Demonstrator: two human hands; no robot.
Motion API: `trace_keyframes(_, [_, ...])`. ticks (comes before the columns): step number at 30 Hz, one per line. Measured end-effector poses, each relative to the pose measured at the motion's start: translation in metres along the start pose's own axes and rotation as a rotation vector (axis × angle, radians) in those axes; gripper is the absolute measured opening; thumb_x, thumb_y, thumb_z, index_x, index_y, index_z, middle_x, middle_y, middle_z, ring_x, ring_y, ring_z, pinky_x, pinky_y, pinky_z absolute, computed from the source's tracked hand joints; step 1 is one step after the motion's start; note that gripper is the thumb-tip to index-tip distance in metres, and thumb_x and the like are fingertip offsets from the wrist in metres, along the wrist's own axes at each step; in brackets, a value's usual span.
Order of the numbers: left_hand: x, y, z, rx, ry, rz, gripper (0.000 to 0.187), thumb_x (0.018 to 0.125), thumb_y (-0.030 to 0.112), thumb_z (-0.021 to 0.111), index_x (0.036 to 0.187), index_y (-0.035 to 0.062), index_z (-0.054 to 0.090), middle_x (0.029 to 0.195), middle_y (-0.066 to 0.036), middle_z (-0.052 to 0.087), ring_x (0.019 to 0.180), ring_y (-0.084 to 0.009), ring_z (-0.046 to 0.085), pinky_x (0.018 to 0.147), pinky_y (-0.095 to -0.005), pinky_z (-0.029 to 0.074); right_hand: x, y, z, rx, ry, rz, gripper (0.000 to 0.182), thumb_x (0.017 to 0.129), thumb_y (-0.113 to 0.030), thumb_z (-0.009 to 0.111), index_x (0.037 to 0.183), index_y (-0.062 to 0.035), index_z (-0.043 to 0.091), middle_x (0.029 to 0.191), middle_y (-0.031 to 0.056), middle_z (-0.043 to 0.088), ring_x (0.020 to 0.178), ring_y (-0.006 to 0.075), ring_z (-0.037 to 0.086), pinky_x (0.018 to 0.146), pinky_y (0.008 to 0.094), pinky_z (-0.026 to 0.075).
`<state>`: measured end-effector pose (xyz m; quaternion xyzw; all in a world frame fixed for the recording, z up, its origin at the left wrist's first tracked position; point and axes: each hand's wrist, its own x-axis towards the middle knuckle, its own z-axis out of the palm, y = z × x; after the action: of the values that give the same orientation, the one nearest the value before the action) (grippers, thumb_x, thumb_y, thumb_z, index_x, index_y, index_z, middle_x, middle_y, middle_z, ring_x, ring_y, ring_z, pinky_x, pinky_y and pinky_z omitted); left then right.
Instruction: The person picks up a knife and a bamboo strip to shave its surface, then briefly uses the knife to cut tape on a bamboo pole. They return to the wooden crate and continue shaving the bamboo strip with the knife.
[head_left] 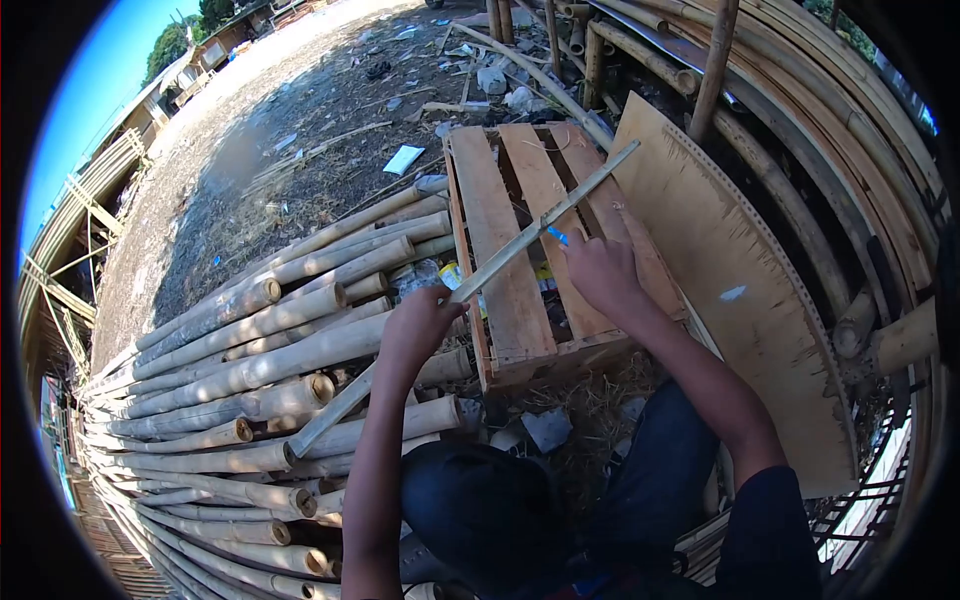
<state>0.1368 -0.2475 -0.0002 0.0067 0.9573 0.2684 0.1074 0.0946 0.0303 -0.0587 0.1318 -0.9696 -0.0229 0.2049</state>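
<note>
The bare dirt ground [300,130] carries a wooden pallet [500,250], a stack of bamboo poles [240,380] lying side by side just left of it, a plywood sheet [740,290] at its right, and scattered litter.

An open-air bamboo yard under clear blue sky: cut bamboo poles [250,370] lie stacked on bare, littered ground [300,120], a wooden pallet [520,230] and a plywood sheet [740,290] rest beside bent bamboo frames [840,120], with sheds [190,60] and trees beyond.
</note>
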Motion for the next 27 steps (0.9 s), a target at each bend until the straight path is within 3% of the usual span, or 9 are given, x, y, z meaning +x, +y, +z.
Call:
trace_keyframes(5, [-0.005, 0.004, -0.006, 0.011, 0.033, 0.030, 0.038, 0.085, 0.037, 0.067, 0.103, 0.0033, 0.072, 0.089, -0.023, 0.069, 0.087, -0.0376, 0.068, 0.079, -0.0466, 0.051, -0.008, -0.027, -0.079, 0.247, 0.292, -0.111, 0.010, 0.088, -0.017, 0.060, 0.086, -0.0068, 0.060, 0.061, 0.0088, 0.065, 0.057, 0.0220, 0.068, 0.046, 0.0357, 0.051])
trace_keyframes(6, [-0.005, 0.006, -0.011, 0.008, 0.024, 0.030, 0.039, 0.085, 0.037, 0.067, 0.104, 0.0031, 0.072, 0.089, -0.023, 0.069, 0.087, -0.0376, 0.068, 0.079, -0.0466, 0.051, -0.004, -0.012, -0.048, 0.241, 0.294, -0.118, 0.010, 0.088, -0.017, 0.060, 0.086, -0.0068, 0.060, 0.061, 0.0088, 0.065, 0.057, 0.0220, 0.068, 0.046, 0.0357, 0.051])
trace_keyframes(8, [-0.016, -0.003, 0.003, -0.001, -0.011, 0.014, 0.039, 0.085, 0.036, 0.067, 0.104, 0.0029, 0.072, 0.089, -0.023, 0.069, 0.087, -0.0375, 0.068, 0.080, -0.0466, 0.051, -0.011, 0.030, 0.039, -0.123, -0.136, 0.043, 0.012, 0.087, -0.015, 0.060, 0.091, -0.0045, 0.061, 0.064, 0.0099, 0.066, 0.058, 0.0246, 0.068, 0.049, 0.0384, 0.051])
trace_keyframes(10, [-0.002, -0.014, 0.015, 0.012, 0.074, 0.090, 0.041, 0.085, 0.037, 0.068, 0.101, -0.0006, 0.070, 0.074, -0.019, 0.067, 0.072, -0.0329, 0.068, 0.071, -0.0422, 0.049, 0.003, 0.033, 0.005, -0.191, -0.074, -0.018, 0.015, 0.087, -0.016, 0.060, 0.095, -0.0034, 0.061, 0.063, 0.0113, 0.065, 0.057, 0.0280, 0.067, 0.052, 0.0408, 0.052])
trace_keyframes(16, [-0.010, -0.007, 0.009, 0.010, 0.049, 0.077, 0.038, 0.085, 0.037, 0.066, 0.097, 0.0009, 0.070, 0.076, -0.021, 0.066, 0.076, -0.0364, 0.067, 0.072, -0.0454, 0.049, -0.017, -0.016, -0.055, 0.078, 0.055, -0.070, 0.013, 0.089, -0.017, 0.060, 0.093, -0.0045, 0.060, 0.063, 0.0108, 0.066, 0.056, 0.0273, 0.067, 0.052, 0.0399, 0.052])
trace_keyframes(18, [-0.009, -0.006, 0.006, 0.019, 0.062, 0.098, 0.038, 0.085, 0.036, 0.066, 0.096, 0.0005, 0.070, 0.076, -0.022, 0.066, 0.077, -0.0379, 0.066, 0.072, -0.0459, 0.049, -0.021, -0.015, -0.047, 0.219, 0.242, -0.219, 0.015, 0.092, -0.020, 0.058, 0.089, -0.0060, 0.057, 0.061, 0.0108, 0.065, 0.055, 0.0278, 0.067, 0.050, 0.0403, 0.051])
trace_keyframes(21, [-0.013, 0.000, 0.010, 0.021, 0.066, 0.113, 0.035, 0.086, 0.033, 0.065, 0.097, 0.0003, 0.069, 0.079, -0.024, 0.066, 0.081, -0.0409, 0.065, 0.074, -0.0485, 0.049, -0.016, 0.004, 0.006, -0.179, -0.047, -0.067, 0.018, 0.095, -0.023, 0.057, 0.087, -0.0076, 0.055, 0.059, 0.0094, 0.063, 0.054, 0.0280, 0.066, 0.047, 0.0401, 0.049])
trace_keyframes(24, [-0.017, -0.003, 0.010, 0.004, 0.085, 0.110, 0.035, 0.086, 0.033, 0.065, 0.097, 0.0002, 0.069, 0.080, -0.024, 0.066, 0.082, -0.0411, 0.065, 0.075, -0.0490, 0.049, -0.014, -0.006, -0.025, 0.022, 0.031, 0.012, 0.018, 0.096, -0.024, 0.055, 0.088, -0.0077, 0.056, 0.057, 0.0130, 0.060, 0.053, 0.0333, 0.064, 0.048, 0.0451, 0.047])
trace_keyframes(27, [-0.017, -0.001, 0.007, 0.018, 0.059, 0.101, 0.034, 0.085, 0.033, 0.066, 0.097, 0.0009, 0.070, 0.082, -0.024, 0.067, 0.082, -0.0408, 0.065, 0.075, -0.0487, 0.049, -0.014, -0.019, -0.058, 0.052, 0.116, -0.054, 0.018, 0.095, -0.024, 0.056, 0.087, -0.0083, 0.056, 0.057, 0.0084, 0.062, 0.051, 0.0285, 0.065, 0.044, 0.0402, 0.048])
